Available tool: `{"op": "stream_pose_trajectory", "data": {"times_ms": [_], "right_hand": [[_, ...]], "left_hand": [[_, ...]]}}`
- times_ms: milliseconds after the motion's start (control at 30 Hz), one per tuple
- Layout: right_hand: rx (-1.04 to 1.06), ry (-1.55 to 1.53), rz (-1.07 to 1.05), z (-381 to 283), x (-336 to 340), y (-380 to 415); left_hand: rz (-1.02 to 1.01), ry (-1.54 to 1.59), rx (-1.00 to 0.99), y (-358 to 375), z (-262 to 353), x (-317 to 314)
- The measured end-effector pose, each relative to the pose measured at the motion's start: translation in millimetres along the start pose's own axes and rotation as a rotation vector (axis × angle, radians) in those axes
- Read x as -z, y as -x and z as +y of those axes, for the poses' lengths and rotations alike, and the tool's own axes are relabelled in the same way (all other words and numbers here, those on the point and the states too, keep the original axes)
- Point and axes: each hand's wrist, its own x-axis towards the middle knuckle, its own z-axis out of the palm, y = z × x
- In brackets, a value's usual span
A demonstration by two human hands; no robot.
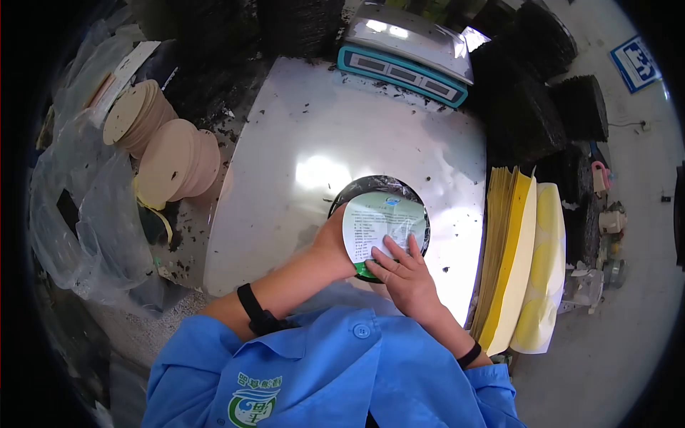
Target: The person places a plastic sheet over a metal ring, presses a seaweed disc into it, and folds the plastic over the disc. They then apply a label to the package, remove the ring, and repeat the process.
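Note:
A round package (389, 183) wrapped in clear film, with dark contents, is at the front middle of the white table. A round pale green label (378, 221) with printed text covers much of its top. My left hand (333, 245) is at the package's left side, its fingers mostly hidden behind the label and package. My right hand (408, 277) lies on the label's lower right part with its fingers spread.
A scale (403, 64) stands at the table's (285, 128) back edge. Stacked round discs (182, 160) and plastic bags (93, 207) are on the left. Yellow-edged sheets (508, 264) and yellow label sheets (541, 278) lie at the right, with dark round stacks (517, 107) behind.

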Motion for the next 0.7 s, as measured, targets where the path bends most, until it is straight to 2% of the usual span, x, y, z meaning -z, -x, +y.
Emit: {"op": "stream_pose_trajectory", "data": {"times_ms": [33,100,167,200,233,300,333,400,467,500,533,567,633,667,700], "right_hand": [[-0.060,-0.079,-0.065,-5.4,16.7,-5.3],[-0.195,-0.389,-0.105,-8.8,42.1,-10.4],[-0.147,-0.127,0.025,0.7,46.6,-40.1],[-0.201,-0.025,-0.024,15.9,27.9,-58.0],[-0.255,0.077,-0.072,29.4,4.5,-68.0],[-0.227,0.152,-0.074,32.3,-2.1,-66.3],[-0.223,0.150,-0.076,32.1,-0.6,-63.9],[-0.232,0.137,-0.075,32.9,0.2,-68.0],[-0.109,0.077,-0.162,24.8,-2.0,-73.1],[-0.113,0.113,-0.229,25.2,-5.7,-74.3],[-0.109,0.135,-0.250,23.9,-6.3,-74.7],[-0.099,0.163,-0.269,23.3,-5.5,-76.5],[-0.102,0.191,-0.275,23.1,-9.7,-76.5],[-0.100,0.217,-0.276,23.0,-11.6,-76.8],[-0.100,0.216,-0.275,22.3,-10.7,-77.3]], "left_hand": [[-0.015,0.159,-0.007,-1.8,-5.7,-3.2],[-0.020,0.135,-0.002,3.7,6.6,4.4],[0.001,0.049,-0.016,1.0,19.9,17.1],[-0.033,0.542,0.080,-6.7,5.7,2.6],[0.107,0.757,0.123,-6.5,-31.5,-35.2],[-0.021,-0.011,0.059,1.2,3.5,16.1],[-0.004,0.000,0.064,15.8,9.5,33.8],[0.104,-0.623,-0.396,45.3,7.1,55.4],[0.047,-0.673,-0.419,47.4,-7.9,42.4],[0.014,-0.732,-0.449,48.5,-16.7,33.0],[0.012,-0.579,-0.446,39.2,-18.4,29.7],[0.014,-0.576,-0.443,35.2,-17.4,30.8],[-0.350,-0.762,-0.320,31.1,-9.1,37.4],[-0.350,-0.764,-0.321,33.7,-14.7,35.0],[-0.153,-0.660,-0.396,39.1,-25.9,30.6]]}}
